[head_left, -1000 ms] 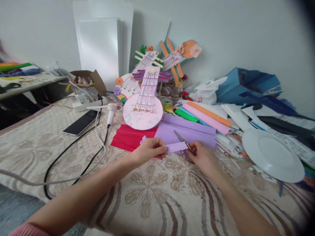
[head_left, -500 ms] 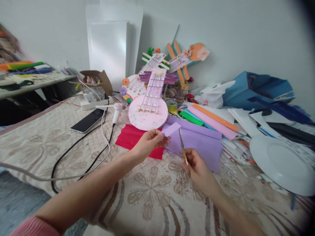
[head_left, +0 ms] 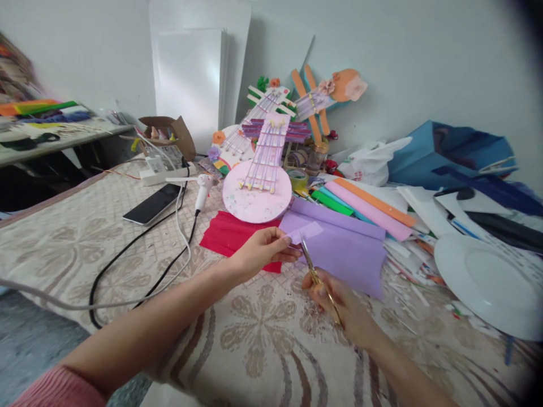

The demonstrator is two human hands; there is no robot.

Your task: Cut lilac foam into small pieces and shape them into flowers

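Note:
My left hand [head_left: 274, 249] pinches a small light purple paper strip [head_left: 311, 230] at its left end. Gold-handled scissors [head_left: 313, 271] are gripped in my right hand [head_left: 331, 299], their blade tips touching the strip close to my left fingertips. Beneath the strip lies a larger sheet of purple paper [head_left: 348, 254], with red paper [head_left: 224, 234] to its left. Just behind my left hand is a pink round craft piece [head_left: 257, 200] with a strung neck.
A glue gun [head_left: 202, 195], its cables and a phone [head_left: 153, 204] lie on the left. Coloured paper rolls [head_left: 369, 209], paper scraps and a white plate [head_left: 483, 282] are at the right. A blue bag [head_left: 458, 155] stands at the back right.
The scissors have moved from beside the strip's right end to its lower edge, nearer my left fingers. My left hand and the strip have shifted slightly right.

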